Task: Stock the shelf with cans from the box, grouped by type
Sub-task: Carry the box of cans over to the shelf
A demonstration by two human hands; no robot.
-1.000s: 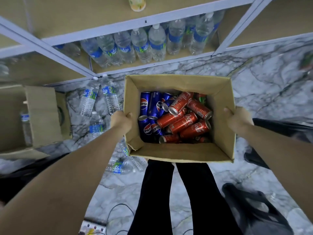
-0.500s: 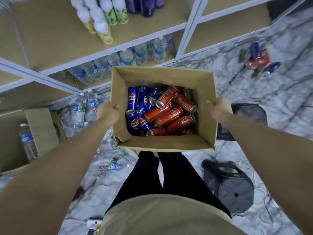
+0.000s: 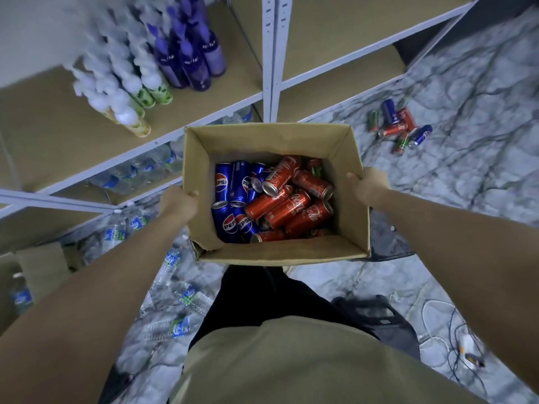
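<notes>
Head view: left hand (image 3: pixel 178 204) at 9 o'clock and right hand (image 3: pixel 369 186) at 3 o'clock, each grip clamped on box (image 3: pixel 280 252) walls, cans (image 3: pixel 271 199) inside.

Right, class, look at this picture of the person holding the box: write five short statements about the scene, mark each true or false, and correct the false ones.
1. Both hands grip the cardboard box, left hand and right hand on opposite walls. True.
2. The box holds only blue cans. False: blue Pepsi cans lie beside red Coca-Cola cans.
3. The purple bottles stand on a shelf. True.
4. No cans lie on the floor. False: loose cans lie on the marble floor at the right.
5. The water bottles sit above the purple ones. False: they sit on a lower shelf.
</notes>
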